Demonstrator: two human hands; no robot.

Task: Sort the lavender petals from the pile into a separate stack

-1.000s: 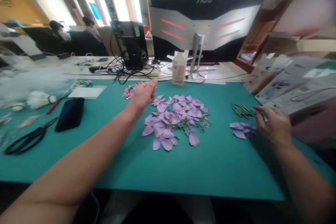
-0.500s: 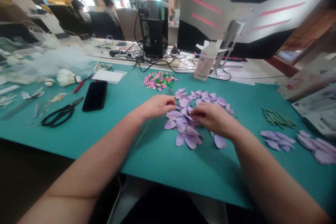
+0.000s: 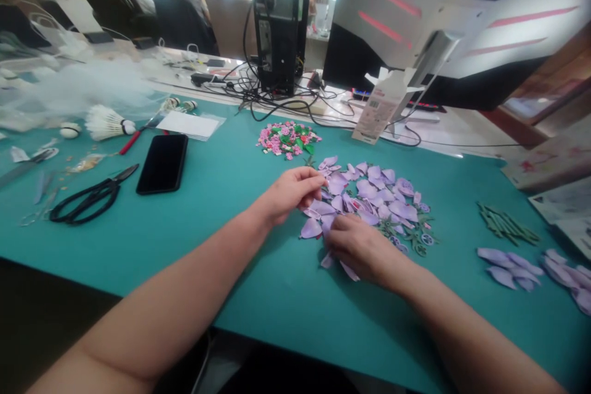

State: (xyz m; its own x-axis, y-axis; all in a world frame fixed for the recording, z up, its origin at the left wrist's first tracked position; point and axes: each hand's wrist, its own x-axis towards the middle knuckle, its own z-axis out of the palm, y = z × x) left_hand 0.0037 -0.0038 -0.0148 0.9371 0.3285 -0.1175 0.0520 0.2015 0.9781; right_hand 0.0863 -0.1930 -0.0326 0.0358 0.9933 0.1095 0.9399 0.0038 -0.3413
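Note:
A loose pile of light purple petals (image 3: 369, 188) lies on the green mat (image 3: 258, 326). My left hand (image 3: 298, 192) is at the pile's left edge, thumb and fingers pinched together. Whatever is between its fingertips is too small to name. My right hand (image 3: 362, 249) is low over the front of the pile with its fingers curled in and pointing down. Petals stick out from beneath it, and its fingertips are hidden. Green leaf-like pieces and small purple rings (image 3: 427, 239) lie at the pile's right side.
Behind the pile is a heap of pink and green bits (image 3: 287, 138). To the left lie a phone (image 3: 162, 164), black scissors (image 3: 92, 197) and a shuttlecock (image 3: 108, 123). Green sticks (image 3: 506, 223) and sorted petals (image 3: 510, 268) are on the right. A small box (image 3: 381, 108) stands before the monitor (image 3: 443, 31).
My right hand has come nearer to me, onto the front petals, uncovering the pile's right part. My left hand stays by the left edge, still pinched. The camera view has shifted slightly.

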